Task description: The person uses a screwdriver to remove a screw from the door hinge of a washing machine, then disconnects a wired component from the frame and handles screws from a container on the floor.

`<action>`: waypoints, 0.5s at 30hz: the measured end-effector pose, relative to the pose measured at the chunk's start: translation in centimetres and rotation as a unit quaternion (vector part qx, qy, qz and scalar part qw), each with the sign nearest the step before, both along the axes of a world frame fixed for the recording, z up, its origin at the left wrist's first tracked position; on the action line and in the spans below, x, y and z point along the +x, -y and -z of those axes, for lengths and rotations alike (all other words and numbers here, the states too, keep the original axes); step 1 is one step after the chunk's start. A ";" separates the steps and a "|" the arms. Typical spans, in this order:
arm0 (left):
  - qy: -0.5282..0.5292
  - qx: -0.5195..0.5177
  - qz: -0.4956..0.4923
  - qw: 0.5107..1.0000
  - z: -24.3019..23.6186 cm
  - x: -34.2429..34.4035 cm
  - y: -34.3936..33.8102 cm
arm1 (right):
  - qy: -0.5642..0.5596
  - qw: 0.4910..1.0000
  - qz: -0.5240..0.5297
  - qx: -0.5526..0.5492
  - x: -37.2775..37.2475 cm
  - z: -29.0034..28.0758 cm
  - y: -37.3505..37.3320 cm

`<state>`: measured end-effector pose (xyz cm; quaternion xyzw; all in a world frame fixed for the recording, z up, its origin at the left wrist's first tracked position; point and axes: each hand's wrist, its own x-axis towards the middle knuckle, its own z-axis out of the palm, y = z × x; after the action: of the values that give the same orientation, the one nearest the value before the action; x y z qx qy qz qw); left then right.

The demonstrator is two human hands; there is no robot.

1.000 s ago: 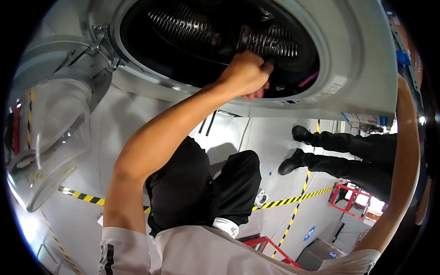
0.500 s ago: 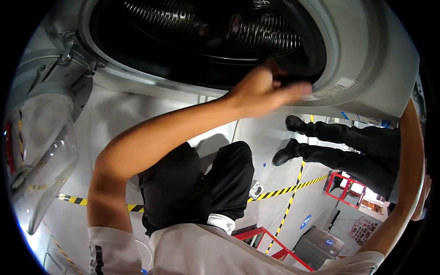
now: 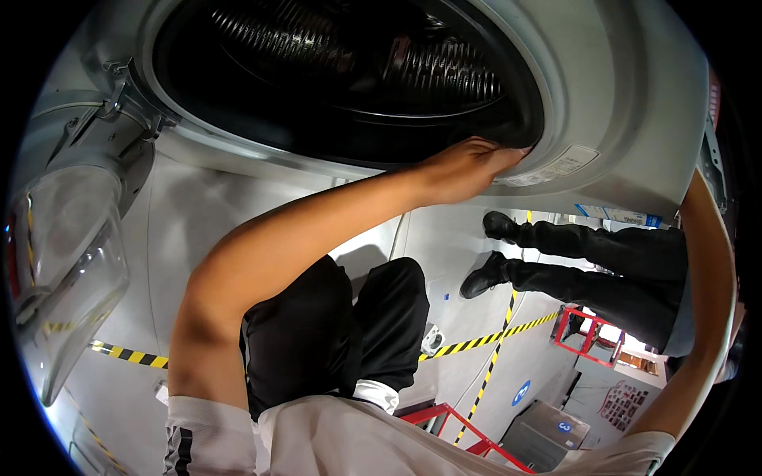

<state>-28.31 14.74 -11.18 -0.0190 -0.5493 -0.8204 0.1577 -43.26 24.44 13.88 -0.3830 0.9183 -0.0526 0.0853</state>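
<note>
One of the person's hands shows plainly: the left hand (image 3: pixel 464 168), at the end of a bare forearm that rises from the lower left, lies with its fingers (image 3: pixel 508 153) loosely extended and close together, their tips curled over the lower right lip of the door opening (image 3: pixel 524 147) of a front-loading washing machine (image 3: pixel 627 103). It pinches nothing; the palm rests flat against the grey rim where the dark rubber gasket (image 3: pixel 444 127) meets the metal front. The right hand is out of sight: only the right forearm (image 3: pixel 706 301) runs up the right edge of the view past the machine's side, so whether it is spread or closed cannot be told. Just right of the left fingertips a pale label (image 3: pixel 556 165) sits on the machine's front panel. Inside the opening, the ribbed steel drum (image 3: pixel 349 55) shows in shadow. At the left, the round glass door (image 3: pixel 67 262) hangs swung open on its hinge (image 3: pixel 127 103), well apart from the hand. Below the arm are the person's own black trousers (image 3: pixel 333 333) and white shirt (image 3: pixel 341 436). Beyond them the grey floor (image 3: pixel 468 254) carries yellow-and-black striped tape (image 3: pixel 484 341). Another person's legs in dark trousers with black shoes (image 3: pixel 484 278) stand near the machine's right side, and a red metal frame (image 3: pixel 587 333) stands farther off.
</note>
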 end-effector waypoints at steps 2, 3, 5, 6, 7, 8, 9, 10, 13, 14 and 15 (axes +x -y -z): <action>-0.021 0.012 -0.017 1.000 0.1 -0.4 -0.3 | -0.001 1.000 0.003 -0.001 0.3 -0.2 -0.1; -0.021 0.007 0.000 1.000 -0.3 -0.5 -0.5 | -0.008 1.000 0.013 0.004 0.6 -0.7 -0.7; 0.006 0.019 0.045 0.999 -1.3 -0.5 -0.5 | -0.016 0.999 0.026 0.008 0.9 -1.2 -1.2; 0.032 0.038 0.076 0.996 -1.9 -0.2 -0.3 | -0.018 0.999 0.031 0.009 1.1 -1.5 -1.5; 0.055 0.056 0.109 0.991 -2.5 -0.2 -0.3 | -0.023 0.999 0.036 0.010 1.4 -1.7 -1.7; 0.075 0.043 0.100 0.991 -2.5 0.2 0.4 | -0.013 1.000 0.023 0.002 1.0 -1.1 -1.2; 0.095 0.030 0.092 0.991 -2.5 0.4 1.0 | -0.004 1.000 0.015 -0.003 0.7 -0.6 -0.9; 0.115 0.019 0.085 0.990 -2.3 0.6 1.5 | 0.003 1.000 0.003 -0.011 0.5 0.0 -0.4; 0.133 0.069 0.083 0.985 -2.5 0.0 1.2 | 0.000 1.000 0.003 -0.011 1.1 -0.2 -0.1; 0.155 0.087 0.085 0.980 -2.6 -0.1 1.1 | 0.000 1.000 0.002 -0.012 1.1 0.0 0.3; 0.179 0.105 0.084 0.975 -2.7 -0.2 1.1 | 0.004 1.000 0.000 -0.016 1.2 0.2 -0.1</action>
<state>-28.47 13.66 -8.45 0.0983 -0.4754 -0.8742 -0.0118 -42.06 24.56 13.67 -0.3841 0.9170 -0.0686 0.0827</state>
